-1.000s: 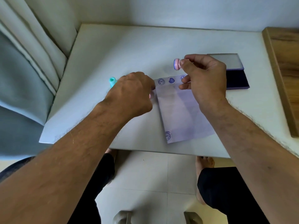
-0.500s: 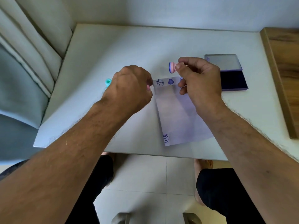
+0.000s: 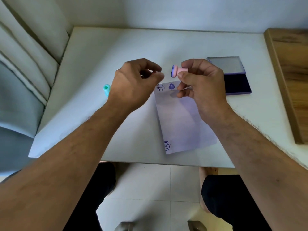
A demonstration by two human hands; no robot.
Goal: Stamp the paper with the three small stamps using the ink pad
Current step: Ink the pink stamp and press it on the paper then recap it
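- Holding the pink stamp (image 3: 179, 71) sideways, the right hand (image 3: 202, 88) pinches its short stem between thumb and forefinger, so that the inked face turns to the left and can be looked at; I judge this as a check of the ink before the next press.
- The left hand (image 3: 135, 82) hangs above the table (image 3: 100, 52) with its fingers curled close together and the fingertips almost meeting. Whether something small is between them, I cannot tell.
- The paper (image 3: 181, 120) lies flat below both hands, a little turned, thin and pale lilac. It has a round print and a heart print at the far edge and one more round print at the near corner.
- The ink pad (image 3: 235, 82) stands open just beside the right hand, within easy reach: a dark felt-like bed in front, a grey, slightly shiny lid folded back behind.
- A teal stamp (image 3: 106, 90) rests on the table to the left, partly hidden by the left wrist. It looks like smooth plastic.
- The pink stamp is a small mushroom form, matt, with a wide disc rimmed in blue ink.
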